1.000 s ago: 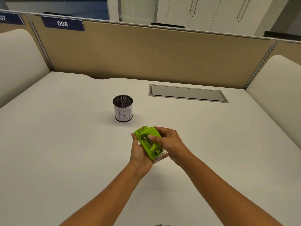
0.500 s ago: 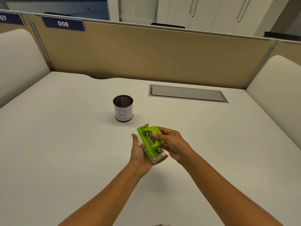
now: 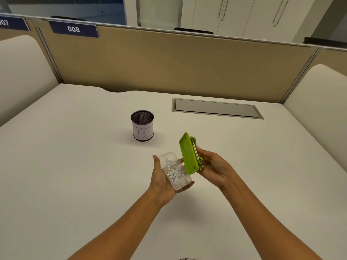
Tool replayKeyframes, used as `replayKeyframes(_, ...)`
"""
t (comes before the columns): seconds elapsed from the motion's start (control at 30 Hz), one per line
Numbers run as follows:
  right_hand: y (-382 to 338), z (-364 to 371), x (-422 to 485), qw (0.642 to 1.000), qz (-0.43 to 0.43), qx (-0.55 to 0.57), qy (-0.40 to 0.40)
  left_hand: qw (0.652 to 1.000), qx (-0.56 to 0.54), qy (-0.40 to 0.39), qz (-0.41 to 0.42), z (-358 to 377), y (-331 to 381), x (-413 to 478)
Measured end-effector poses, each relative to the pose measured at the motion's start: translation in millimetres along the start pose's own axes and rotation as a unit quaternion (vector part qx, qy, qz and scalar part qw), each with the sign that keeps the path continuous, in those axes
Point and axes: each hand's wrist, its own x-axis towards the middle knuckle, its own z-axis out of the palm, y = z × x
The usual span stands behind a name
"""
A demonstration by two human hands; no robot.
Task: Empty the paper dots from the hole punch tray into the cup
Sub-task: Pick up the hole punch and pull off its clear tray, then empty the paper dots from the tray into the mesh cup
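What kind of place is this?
Likely an open-plan office workstation: a tan fabric desk divider with a navy "008" number plate, a white desk, and white storage cabinets behind.

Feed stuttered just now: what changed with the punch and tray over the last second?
The right hand pulled the green punch off the clear tray and tipped it upright. The left hand keeps the tray, dots inside. The cup hasn't moved.

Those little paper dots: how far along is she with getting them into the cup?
Done: the clear plastic tray is off the green hole punch, which the right hand holds. In hand: the left hand cradles the tray, white paper dots still inside. Left: tipping them into the black mesh cup, standing apart.
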Motion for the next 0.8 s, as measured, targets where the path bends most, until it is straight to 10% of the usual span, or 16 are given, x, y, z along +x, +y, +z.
replayKeyframes(0.8, -5, -11, -4, 0.994, -0.033, 0.096, -0.045, 1.0, 0.002, -0.014, -0.02, 1, 3, -2)
